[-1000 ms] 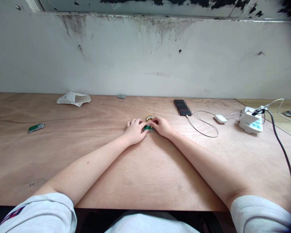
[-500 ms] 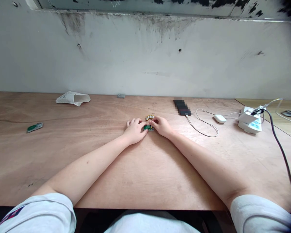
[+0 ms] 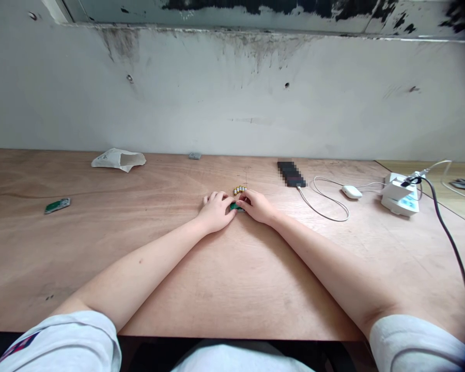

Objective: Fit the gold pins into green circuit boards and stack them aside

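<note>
A small green circuit board (image 3: 234,206) lies on the table between my hands, partly covered by fingers. My left hand (image 3: 216,212) grips its left side, thumb at the near edge and the other fingers curled beyond. Over the board's right part is my right hand (image 3: 259,206), its thumb and fingertips pressed together. Whatever those fingertips hold, if anything, is hidden. Just behind the board stands a short row of several small white-and-gold cylinders (image 3: 239,190), close to the right fingers.
Another green board (image 3: 57,205) lies far left. A crumpled white bag (image 3: 118,159) and a small grey piece (image 3: 194,155) sit near the wall. On the right are a pixelated dark phone (image 3: 290,174) on a cable, a white case (image 3: 351,192) and a power strip (image 3: 400,194).
The right thumb and fingers have moved left and down over the board, covering more of it and a gold bit seen before. My left hand stays put. The view has tilted slightly.
</note>
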Motion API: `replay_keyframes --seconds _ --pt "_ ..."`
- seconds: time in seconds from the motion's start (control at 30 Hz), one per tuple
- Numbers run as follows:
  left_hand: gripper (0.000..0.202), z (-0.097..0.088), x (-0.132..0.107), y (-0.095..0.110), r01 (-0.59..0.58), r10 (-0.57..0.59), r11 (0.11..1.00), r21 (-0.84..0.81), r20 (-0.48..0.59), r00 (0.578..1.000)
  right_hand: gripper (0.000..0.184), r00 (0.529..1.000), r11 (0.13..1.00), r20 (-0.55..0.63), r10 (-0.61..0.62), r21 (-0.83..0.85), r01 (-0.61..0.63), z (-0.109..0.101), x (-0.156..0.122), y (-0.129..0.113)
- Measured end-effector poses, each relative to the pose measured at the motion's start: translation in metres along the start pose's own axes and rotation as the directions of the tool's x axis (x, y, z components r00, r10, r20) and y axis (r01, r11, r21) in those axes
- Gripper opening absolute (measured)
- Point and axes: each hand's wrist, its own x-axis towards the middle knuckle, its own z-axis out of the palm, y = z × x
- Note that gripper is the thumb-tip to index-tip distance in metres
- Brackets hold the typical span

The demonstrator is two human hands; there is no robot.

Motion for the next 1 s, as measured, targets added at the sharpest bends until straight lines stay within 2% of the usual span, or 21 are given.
replay_keyframes --seconds 0.07,0.17,0.37,0.63,0.83,1.0 --pt "0.034 0.000 0.000 0.000 -0.003 0.003 1.000 -0.004 -0.002 1.000 0.018 0.999 0.999 0.028 -0.035 0.041 0.034 -0.003 -0.001 0.004" --pt "0.034 0.000 0.000 0.000 0.003 -0.003 1.000 -0.006 0.001 1.000 0.016 0.999 0.998 0.040 -0.021 0.064 0.018 -0.006 -0.001 0.008" --pt "0.033 0.000 0.000 0.001 0.002 -0.002 1.000 -0.005 0.002 1.000 0.014 1.000 0.999 0.007 0.004 0.050 -0.004 -0.004 -0.001 0.009" --pt "0.033 -0.004 0.000 0.002 0.025 -0.025 1.000 -0.008 0.008 1.000 0.019 0.999 1.000 0.020 -0.030 -0.001 0.030 -0.008 0.000 0.009" --pt "0.033 -0.005 0.000 0.002 0.029 -0.029 1.000 -0.008 0.013 0.999 0.018 0.986 0.991 0.095 -0.135 0.007 0.135 -0.017 -0.001 0.009" --pt "0.034 -0.005 0.001 0.001 0.033 -0.032 0.999 -0.022 0.023 0.999 0.021 0.955 0.976 0.210 -0.212 -0.008 0.218 -0.029 -0.005 0.006"
